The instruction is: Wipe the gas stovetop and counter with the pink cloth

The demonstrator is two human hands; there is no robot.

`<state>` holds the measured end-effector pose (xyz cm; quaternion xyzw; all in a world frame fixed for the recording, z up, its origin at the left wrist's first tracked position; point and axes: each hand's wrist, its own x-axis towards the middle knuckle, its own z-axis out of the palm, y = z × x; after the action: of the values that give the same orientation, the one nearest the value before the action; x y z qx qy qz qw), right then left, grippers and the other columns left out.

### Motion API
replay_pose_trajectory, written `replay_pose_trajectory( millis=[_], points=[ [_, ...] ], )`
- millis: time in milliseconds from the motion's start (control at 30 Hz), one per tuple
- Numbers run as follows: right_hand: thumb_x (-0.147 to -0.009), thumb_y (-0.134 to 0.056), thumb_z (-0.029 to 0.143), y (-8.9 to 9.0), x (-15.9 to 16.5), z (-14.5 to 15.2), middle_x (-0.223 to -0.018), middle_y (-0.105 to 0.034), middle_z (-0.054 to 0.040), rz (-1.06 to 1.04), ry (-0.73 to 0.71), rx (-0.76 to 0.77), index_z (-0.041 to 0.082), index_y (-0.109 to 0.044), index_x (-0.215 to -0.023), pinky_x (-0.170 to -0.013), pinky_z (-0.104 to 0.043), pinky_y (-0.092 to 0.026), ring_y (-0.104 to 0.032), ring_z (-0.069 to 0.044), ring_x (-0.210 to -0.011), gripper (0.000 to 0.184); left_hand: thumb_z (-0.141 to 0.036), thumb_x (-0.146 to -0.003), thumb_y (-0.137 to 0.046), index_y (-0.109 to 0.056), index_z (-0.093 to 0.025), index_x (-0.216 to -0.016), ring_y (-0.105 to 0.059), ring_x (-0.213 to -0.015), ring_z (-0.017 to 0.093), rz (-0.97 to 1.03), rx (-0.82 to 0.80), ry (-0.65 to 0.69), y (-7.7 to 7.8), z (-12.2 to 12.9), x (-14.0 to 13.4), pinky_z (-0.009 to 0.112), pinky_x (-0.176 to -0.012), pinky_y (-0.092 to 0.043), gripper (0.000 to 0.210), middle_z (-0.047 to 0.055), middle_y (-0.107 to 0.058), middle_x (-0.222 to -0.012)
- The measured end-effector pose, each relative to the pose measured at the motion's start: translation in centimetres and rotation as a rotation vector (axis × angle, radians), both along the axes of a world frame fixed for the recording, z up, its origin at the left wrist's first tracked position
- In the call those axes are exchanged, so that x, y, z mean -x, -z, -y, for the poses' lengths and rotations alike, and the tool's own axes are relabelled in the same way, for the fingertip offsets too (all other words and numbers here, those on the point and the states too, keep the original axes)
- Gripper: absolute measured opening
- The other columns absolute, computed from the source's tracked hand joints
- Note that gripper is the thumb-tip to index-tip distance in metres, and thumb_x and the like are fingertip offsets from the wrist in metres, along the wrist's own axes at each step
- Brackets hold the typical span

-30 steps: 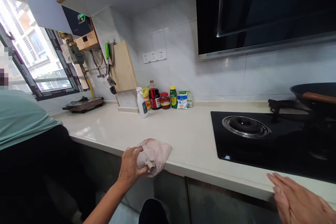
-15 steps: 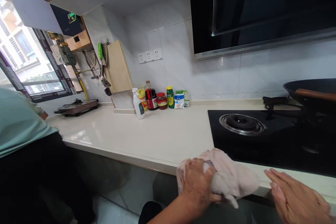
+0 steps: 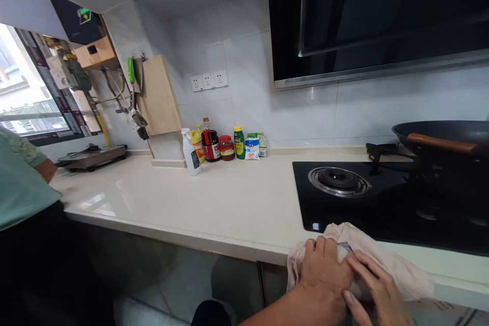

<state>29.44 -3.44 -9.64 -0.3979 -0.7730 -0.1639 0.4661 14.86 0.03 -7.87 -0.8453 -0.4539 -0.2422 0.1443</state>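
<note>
A pale pink cloth (image 3: 397, 267) lies bunched over the front edge of the counter, just in front of the hob. My left hand (image 3: 323, 267) presses down on its left part with the fingers curled into the fabric. Close against it, my right hand (image 3: 378, 282) has its fingers and thumb on either side of a fold of the cloth, with the fingertips beside the left thumb. Part of the cloth is hidden under both hands.
A black hob (image 3: 340, 209) carries a wok (image 3: 451, 137) with a brown handle at the right. Along the wall stand a white spray bottle (image 3: 191, 155), a dark sauce bottle (image 3: 211, 145) and other containers. Another person (image 3: 26, 178) stands at the left beside the counter (image 3: 237, 204).
My right hand has come in from the right, from being apart with straight fingers, onto the cloth beside my left hand. The cloth and left hand appear farther right as the view shifts.
</note>
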Motion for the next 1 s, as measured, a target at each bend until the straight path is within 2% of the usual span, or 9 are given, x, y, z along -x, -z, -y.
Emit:
replay_pose_trajectory(
  millis=[133,233,300,333,400,500,667,833,1000],
  points=[
    [-0.091,-0.052,0.041,0.0,0.7,-1.4,-0.136,-0.055,-0.0151,0.159,0.044,-0.147,0.02,-0.046,-0.141,-0.094,-0.045,-0.044,-0.056,-0.031,-0.12,0.055,-0.05,-0.084,-0.067,-0.047,-0.025,-0.143,-0.056,-0.114,0.032,0.024,0.167,0.249,-4.0,1.6,4.4,0.046,-0.093,-0.045,0.067,0.014,-0.058,-0.131],
    [-0.085,-0.056,0.037,0.1,1.0,-1.6,-0.135,-0.057,-0.0127,0.241,0.086,-0.162,0.026,-0.05,-0.139,-0.093,-0.048,-0.041,-0.055,-0.033,-0.119,0.056,-0.051,-0.086,-0.068,-0.051,-0.032,-0.142,-0.054,-0.126,0.028,0.128,0.424,0.454,-8.0,2.4,8.6,0.041,-0.105,-0.042,0.061,0.006,-0.059,-0.138],
    [-0.081,-0.059,0.034,0.0,2.0,-1.6,-0.133,-0.058,-0.0119,0.244,0.121,-0.136,0.029,-0.052,-0.138,-0.093,-0.05,-0.04,-0.055,-0.035,-0.118,0.057,-0.042,-0.09,-0.065,-0.059,-0.03,-0.134,-0.061,-0.119,0.022,0.243,0.611,0.487,-9.6,1.9,11.0,0.034,-0.103,-0.046,0.046,0.003,-0.065,-0.13],
    [-0.08,-0.062,0.033,-0.1,2.9,-1.6,-0.133,-0.059,-0.012,0.236,0.132,-0.11,0.03,-0.053,-0.137,-0.093,-0.051,-0.039,-0.055,-0.036,-0.118,0.058,-0.037,-0.092,-0.062,-0.061,-0.027,-0.132,-0.064,-0.114,0.021,0.332,0.642,0.428,-9.9,1.3,12.0,0.032,-0.099,-0.049,0.041,0.004,-0.067,-0.126],
    [-0.076,-0.068,0.035,-0.4,5.3,-1.6,-0.132,-0.059,-0.0129,0.207,0.128,-0.061,0.031,-0.055,-0.135,-0.095,-0.054,-0.037,-0.053,-0.038,-0.119,0.06,-0.03,-0.091,-0.06,-0.061,-0.024,-0.131,-0.064,-0.111,0.02,0.496,0.518,0.203,-9.6,-0.2,13.6,0.033,-0.098,-0.05,0.041,0.005,-0.067,-0.126],
    [-0.072,-0.075,0.038,-0.7,9.5,-1.6,-0.13,-0.061,-0.0125,0.17,0.084,-0.067,0.032,-0.058,-0.132,-0.097,-0.058,-0.036,-0.053,-0.039,-0.117,0.062,-0.026,-0.09,-0.057,-0.062,-0.022,-0.128,-0.062,-0.112,0.023,0.483,0.26,-0.046,-7.9,-2.4,15.1,0.04,-0.101,-0.047,0.039,0.008,-0.067,-0.123],
    [-0.081,-0.068,0.036,-0.2,12.7,-2.4,-0.128,-0.063,-0.0094,0.099,0.017,-0.208,0.034,-0.061,-0.129,-0.095,-0.054,-0.04,-0.059,-0.035,-0.114,0.048,-0.025,-0.087,-0.062,-0.068,-0.024,-0.116,-0.059,-0.116,0.024,0.325,0.236,-0.083,-6.1,-3.3,15.8,0.041,-0.1,-0.046,0.03,0.007,-0.068,-0.119],
    [-0.087,-0.057,0.02,0.4,9.2,-3.2,-0.129,-0.063,-0.0087,0.129,-0.046,-0.282,0.033,-0.061,-0.13,-0.095,-0.045,-0.043,-0.058,-0.028,-0.118,0.045,-0.027,-0.088,-0.063,-0.067,-0.024,-0.118,-0.057,-0.119,0.024,0.279,0.245,-0.107,-6.3,-2.9,15.6,0.041,-0.102,-0.043,0.031,0.006,-0.067,-0.122],
    [-0.082,-0.061,0.024,1.2,1.5,-4.1,-0.133,-0.061,-0.0099,0.231,-0.032,-0.264,0.034,-0.058,-0.133,-0.095,-0.043,-0.045,-0.057,-0.029,-0.121,0.053,-0.025,-0.087,-0.06,-0.067,-0.024,-0.116,-0.059,-0.118,0.025,0.255,0.232,-0.125,-6.5,-2.8,15.4,0.04,-0.099,-0.044,0.029,0.007,-0.068,-0.121]
  ],
)
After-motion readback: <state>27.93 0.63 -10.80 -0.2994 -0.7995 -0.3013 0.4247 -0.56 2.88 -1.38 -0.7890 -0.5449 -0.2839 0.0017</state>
